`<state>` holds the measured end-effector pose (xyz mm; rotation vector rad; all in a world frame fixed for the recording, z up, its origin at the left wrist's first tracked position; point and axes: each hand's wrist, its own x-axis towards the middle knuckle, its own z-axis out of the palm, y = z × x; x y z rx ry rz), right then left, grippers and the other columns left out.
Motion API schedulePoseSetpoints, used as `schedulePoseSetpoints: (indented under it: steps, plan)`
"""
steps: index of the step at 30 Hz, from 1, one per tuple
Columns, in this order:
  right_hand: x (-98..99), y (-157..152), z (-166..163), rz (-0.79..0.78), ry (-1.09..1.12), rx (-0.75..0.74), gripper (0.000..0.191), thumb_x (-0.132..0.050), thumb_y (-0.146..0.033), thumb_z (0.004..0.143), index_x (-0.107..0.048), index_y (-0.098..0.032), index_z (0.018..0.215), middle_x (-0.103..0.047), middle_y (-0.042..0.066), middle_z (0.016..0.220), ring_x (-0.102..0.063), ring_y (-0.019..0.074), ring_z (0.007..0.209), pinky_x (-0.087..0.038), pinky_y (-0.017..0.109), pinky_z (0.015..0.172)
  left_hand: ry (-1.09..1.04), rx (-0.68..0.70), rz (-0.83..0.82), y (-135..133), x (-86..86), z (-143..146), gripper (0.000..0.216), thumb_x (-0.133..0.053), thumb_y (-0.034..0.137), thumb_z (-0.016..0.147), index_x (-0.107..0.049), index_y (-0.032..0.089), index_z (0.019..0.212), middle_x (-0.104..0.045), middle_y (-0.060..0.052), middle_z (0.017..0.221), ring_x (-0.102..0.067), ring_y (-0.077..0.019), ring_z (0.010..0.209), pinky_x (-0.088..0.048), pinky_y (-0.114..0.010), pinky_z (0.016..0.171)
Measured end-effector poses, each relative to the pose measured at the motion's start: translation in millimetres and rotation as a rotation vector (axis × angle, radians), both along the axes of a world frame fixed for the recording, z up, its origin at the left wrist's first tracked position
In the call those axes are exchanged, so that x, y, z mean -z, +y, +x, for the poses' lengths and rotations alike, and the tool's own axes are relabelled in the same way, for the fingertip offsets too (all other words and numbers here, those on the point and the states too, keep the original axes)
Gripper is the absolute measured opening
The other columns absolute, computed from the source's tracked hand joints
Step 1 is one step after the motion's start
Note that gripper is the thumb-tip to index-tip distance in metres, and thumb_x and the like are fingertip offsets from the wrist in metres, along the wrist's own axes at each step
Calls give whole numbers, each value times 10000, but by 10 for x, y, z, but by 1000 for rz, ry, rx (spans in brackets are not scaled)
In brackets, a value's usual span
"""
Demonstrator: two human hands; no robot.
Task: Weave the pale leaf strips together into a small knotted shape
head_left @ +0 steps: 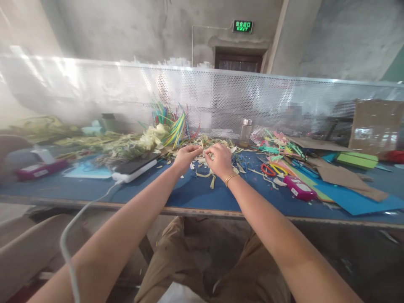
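My left hand (186, 156) and my right hand (220, 159) meet over the middle of a blue table (189, 193). Both have their fingers pinched together on a small pale piece between them; I cannot make out what it is. A gold bracelet (231, 178) circles my right wrist. Pale yellow paper scraps (206, 173) lie scattered under and around the hands. Behind the hands stands a bundle of coloured strips (172, 124) beside a heap of pale yellow petals (151, 136).
A phone on a white power bank (135, 167) with a white cable (75, 227) lies at left. A pink device (299, 188), red scissors (268, 169), coloured paper, cardboard (344, 176) and a jar (245, 132) sit at right. A perforated metal screen (221, 97) backs the table.
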<state>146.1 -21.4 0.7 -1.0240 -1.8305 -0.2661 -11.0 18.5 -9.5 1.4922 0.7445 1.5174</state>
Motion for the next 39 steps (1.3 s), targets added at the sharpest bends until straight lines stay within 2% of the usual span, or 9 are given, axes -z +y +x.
schedulePoseSetpoints:
  steps: [4, 7, 13, 19, 28, 34, 37, 39]
  plan:
    - [-33, -69, -27, 89, -58, 45, 114, -545, -272, 812, -615, -214, 744, -622, 58, 979, -499, 226, 982, -309, 382, 905, 64, 12, 9, -10, 8, 0, 264, -755, 380, 606, -675, 169, 744, -606, 5, 664, -465, -83, 559, -339, -238, 556]
    - [-20, -37, -18, 60, -33, 23, 110, -526, -282, 827, -607, -218, 787, -645, 43, 935, -523, 215, 944, -307, 374, 910, 67, 85, -8, -37, -3, 12, 241, -753, 364, 611, -677, 169, 730, -609, -1, 661, -489, -90, 563, -359, -247, 571]
    - [39, 99, 21, -87, 169, -145, 128, -489, -289, 830, -561, -203, 769, -644, 14, 789, -582, 155, 761, -398, 304, 797, 63, 98, -79, -89, -25, 41, 258, -775, 351, 578, -673, 151, 705, -621, -18, 645, -531, -112, 577, -394, -259, 574]
    - [74, 171, -4, -213, 367, -235, 125, -492, -303, 789, -508, -199, 724, -577, -2, 669, -536, 127, 604, -426, 252, 611, 47, 169, -110, -76, -8, 37, 232, -769, 328, 602, -674, 151, 718, -624, -6, 678, -528, -85, 591, -404, -239, 608]
    - [94, 174, -22, -347, 509, -307, 156, -558, -350, 737, -530, -197, 723, -590, -3, 666, -548, 129, 613, -445, 261, 612, 103, 127, -76, -104, -12, 44, 260, -780, 334, 579, -681, 150, 733, -641, -22, 697, -557, -114, 629, -412, -251, 608]
    - [81, 194, -34, -528, 756, -505, 249, -598, -434, 725, -570, -187, 716, -598, 0, 645, -548, 116, 588, -450, 250, 595, 71, 164, -112, -76, -4, 28, 209, -765, 320, 604, -676, 153, 692, -627, -16, 667, -553, -104, 619, -415, -253, 622]
    - [55, 192, -32, -634, 891, -534, 297, -564, -470, 742, -609, -177, 732, -595, 0, 642, -513, 97, 550, -414, 230, 541, 60, 188, -140, -84, -3, 32, 199, -770, 308, 600, -676, 153, 682, -612, -7, 646, -540, -91, 600, -408, -245, 616]
    - [47, 191, -27, -695, 907, -547, 312, -578, -482, 722, -620, -172, 718, -593, -1, 652, -482, 85, 531, -374, 218, 503, 80, 220, -148, -100, 0, 41, 198, -770, 306, 604, -683, 153, 696, -609, -5, 645, -535, -85, 598, -405, -239, 615]
